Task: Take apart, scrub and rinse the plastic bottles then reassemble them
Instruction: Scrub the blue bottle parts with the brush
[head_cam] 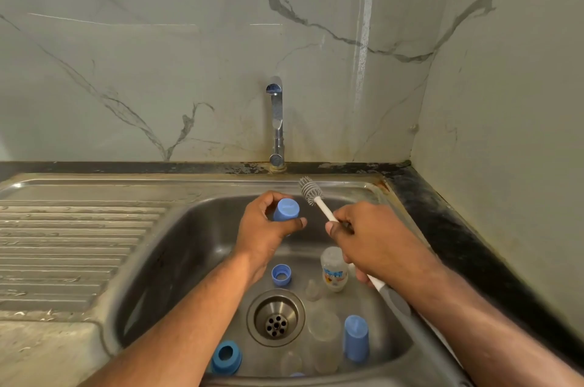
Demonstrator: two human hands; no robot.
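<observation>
Hands meet over the sink (pixel 196 212), at about 12 o'clock from the drain (pixel 276 317). The left hand (pixel 264 225) has its fingers curled round a blue cap (pixel 286 209), closed end up. The right hand (pixel 373 238) grips the white handle of a brush (pixel 319 205), fingers wrapped tight; the grey bristle head points to 11 o'clock, just right of the cap and apart from it. The handle's grey end sticks out below the wrist toward 5 o'clock.

On the sink floor, a blue ring (pixel 281 275) lies at 12 o'clock from the drain, a clear bottle (pixel 333 269) with a printed label at 1 o'clock, and a clear teat (pixel 313 290) between them. A second blue cap (pixel 356 337) stands at 4 o'clock beside clear bottle parts (pixel 324 328). Another blue ring (pixel 226 357) sits at 8 o'clock. The tap (pixel 276 121) rises behind the sink.
</observation>
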